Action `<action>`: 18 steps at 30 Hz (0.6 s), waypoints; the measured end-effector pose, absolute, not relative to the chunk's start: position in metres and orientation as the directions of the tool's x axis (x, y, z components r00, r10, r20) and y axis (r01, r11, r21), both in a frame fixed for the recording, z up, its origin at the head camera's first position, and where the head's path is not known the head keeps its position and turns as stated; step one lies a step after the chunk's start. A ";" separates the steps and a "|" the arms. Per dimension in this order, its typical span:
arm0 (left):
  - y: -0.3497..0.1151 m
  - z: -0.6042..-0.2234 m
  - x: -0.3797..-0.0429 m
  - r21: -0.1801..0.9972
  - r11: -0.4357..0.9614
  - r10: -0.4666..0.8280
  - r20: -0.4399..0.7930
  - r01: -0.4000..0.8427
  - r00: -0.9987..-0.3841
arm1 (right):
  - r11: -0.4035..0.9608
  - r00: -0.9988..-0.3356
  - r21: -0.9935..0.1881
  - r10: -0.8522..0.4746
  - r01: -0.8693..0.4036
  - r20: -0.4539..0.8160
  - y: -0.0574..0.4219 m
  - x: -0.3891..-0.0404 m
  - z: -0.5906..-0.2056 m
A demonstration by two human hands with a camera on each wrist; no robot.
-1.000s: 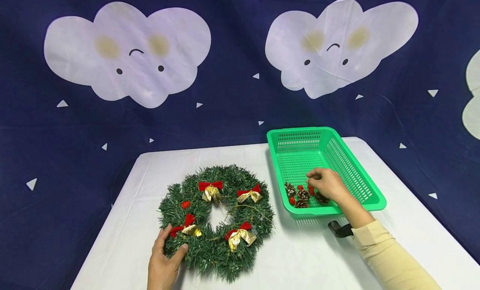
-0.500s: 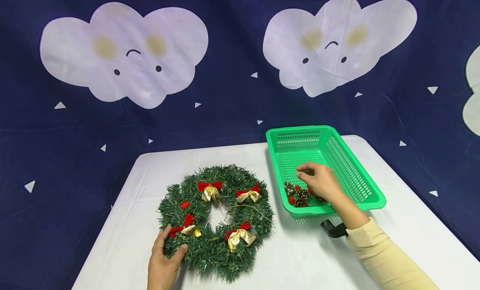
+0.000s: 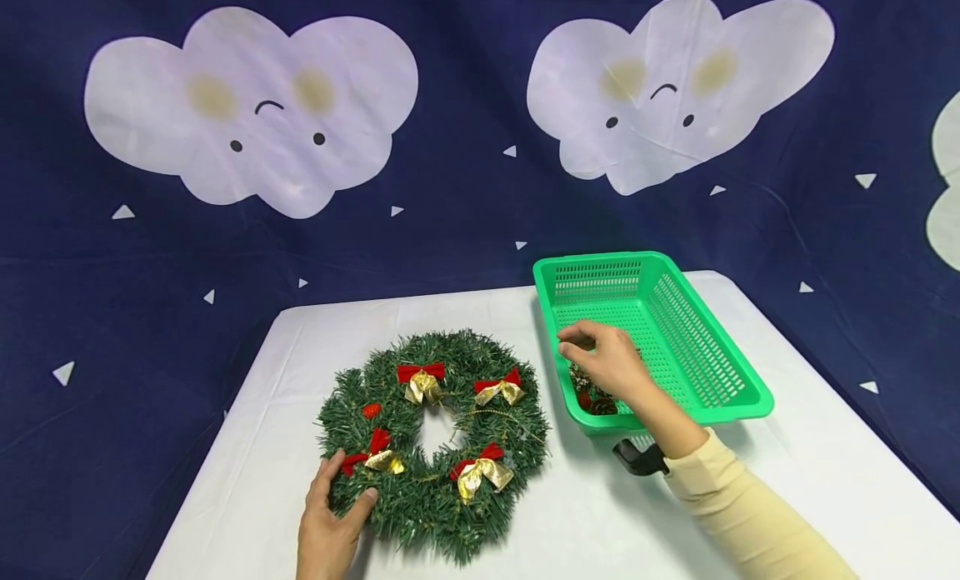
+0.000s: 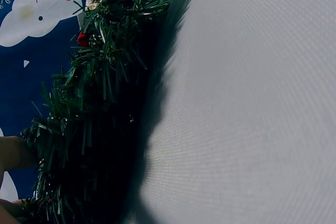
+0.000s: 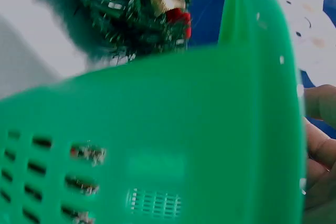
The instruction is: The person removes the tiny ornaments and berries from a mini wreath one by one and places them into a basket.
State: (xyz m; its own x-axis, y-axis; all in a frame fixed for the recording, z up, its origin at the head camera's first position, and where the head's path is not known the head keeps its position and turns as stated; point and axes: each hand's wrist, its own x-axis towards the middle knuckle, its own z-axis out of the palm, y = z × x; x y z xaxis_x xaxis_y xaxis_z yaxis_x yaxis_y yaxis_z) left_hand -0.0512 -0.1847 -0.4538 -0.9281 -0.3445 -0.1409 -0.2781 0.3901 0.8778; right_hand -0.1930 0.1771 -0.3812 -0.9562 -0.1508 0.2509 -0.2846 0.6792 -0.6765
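A green tinsel wreath (image 3: pixel 427 513) lies on the white table, with several red-and-gold bows (image 3: pixel 482 472) and a red berry (image 3: pixel 372 410) on it. My left hand (image 3: pixel 327 517) rests on the wreath's near left edge, thumb and fingers spread apart. My right hand (image 3: pixel 609 359) hovers over the left rim of the green basket (image 3: pixel 720 367), its fingers curled and the thumb near the forefinger. Whether something small sits between those fingertips is hidden. Below it in the basket lie pine cones (image 3: pixel 603 406) and red berries (image 3: pixel 584 398), partly covered by the hand.
The white tablecloth (image 3: pixel 570 522) spreads beneath both wreath and basket. Behind the table hangs a dark blue backdrop (image 3: pixel 465 255) with printed clouds. A black wrist strap mount (image 3: pixel 637 458) juts from below the right wrist.
My right hand has risen from the small decorations and moved left across the basket to its left rim. The left hand and the wreath stay in place.
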 end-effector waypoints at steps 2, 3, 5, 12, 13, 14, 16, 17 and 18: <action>-0.185 -0.454 -0.051 0.878 0.391 -0.345 -0.137 -0.275 -0.928 | 0.667 -0.951 -0.681 -0.160 -0.301 0.263 0.172 -0.193 -0.381; -0.185 -0.454 -0.051 0.878 0.392 -0.346 -0.135 -0.274 -0.929 | 0.661 -0.949 -0.684 -0.165 -0.310 0.270 0.169 -0.194 -0.381; -0.184 -0.454 -0.051 0.877 0.396 -0.347 -0.132 -0.272 -0.929 | 0.649 -0.943 -0.688 -0.171 -0.326 0.286 0.164 -0.195 -0.381; -0.184 -0.455 -0.051 0.872 0.398 -0.345 -0.144 -0.284 -0.928 | 0.615 -0.938 -0.710 -0.178 -0.342 0.298 0.144 -0.199 -0.380; -0.184 -0.455 -0.051 0.873 0.397 -0.345 -0.145 -0.284 -0.927 | 0.610 -0.936 -0.712 -0.182 -0.347 0.300 0.141 -0.200 -0.380; -0.184 -0.455 -0.051 0.873 0.396 -0.345 -0.144 -0.283 -0.927 | 0.608 -0.935 -0.712 -0.187 -0.351 0.302 0.137 -0.200 -0.379; -0.184 -0.455 -0.051 0.873 0.395 -0.346 -0.146 -0.285 -0.927 | 0.597 -0.932 -0.717 -0.194 -0.360 0.307 0.129 -0.201 -0.377; -0.184 -0.454 -0.051 0.872 0.395 -0.348 -0.148 -0.288 -0.926 | 0.591 -0.930 -0.719 -0.198 -0.366 0.311 0.125 -0.201 -0.376; -0.184 -0.454 -0.051 0.873 0.395 -0.348 -0.148 -0.288 -0.926 | 0.586 -0.927 -0.720 -0.201 -0.373 0.316 0.120 -0.202 -0.375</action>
State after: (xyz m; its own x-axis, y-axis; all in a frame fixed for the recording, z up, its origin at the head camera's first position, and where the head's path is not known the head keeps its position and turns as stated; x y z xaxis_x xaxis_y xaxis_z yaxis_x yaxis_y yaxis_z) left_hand -0.0511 -0.1836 -0.4540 -0.9258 -0.3480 -0.1479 -0.2878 0.3948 0.8725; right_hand -0.2017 0.1204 -0.3748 -0.9271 -0.2014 0.3161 -0.3727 0.5856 -0.7199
